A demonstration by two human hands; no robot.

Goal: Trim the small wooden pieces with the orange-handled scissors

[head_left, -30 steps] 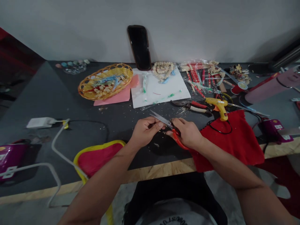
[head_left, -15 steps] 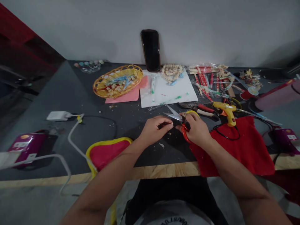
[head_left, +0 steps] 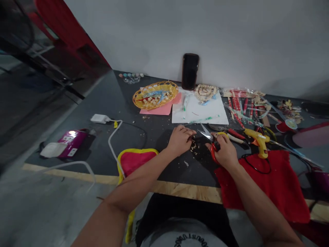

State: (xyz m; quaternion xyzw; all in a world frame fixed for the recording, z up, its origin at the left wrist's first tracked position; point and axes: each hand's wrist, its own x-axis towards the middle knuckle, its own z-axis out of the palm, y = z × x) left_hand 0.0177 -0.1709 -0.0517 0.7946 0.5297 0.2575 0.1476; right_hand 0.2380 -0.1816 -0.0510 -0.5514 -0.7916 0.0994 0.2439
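Note:
My right hand [head_left: 226, 151] grips a pair of scissors [head_left: 207, 134] by its red and yellow handles. The silver blades stand apart and point left, towards my left hand [head_left: 180, 140]. That hand is held just above the dark table, its fingers curled and drawn together; whatever they may hold is too small or hidden to make out. Small pale pieces [head_left: 194, 148] lie scattered on the table below its fingertips. Behind the hands is a white sheet [head_left: 203, 115] bearing a string of pale beads [head_left: 205, 92] and green-marked clear strips.
A wicker basket [head_left: 135, 100] of small pieces stands back left, near a phone [head_left: 190, 71] propped on the wall. Pruning shears [head_left: 238, 135], a yellow glue gun [head_left: 259, 141] and red cloth [head_left: 272, 181] lie right. A white cable [head_left: 111, 139] and purple box [head_left: 73, 142] lie left.
The view has swung left, so the table sits further right and lower. Pale pieces now show under my left hand, which has turned more palm-down. The scissors remain in my right hand, blades apart.

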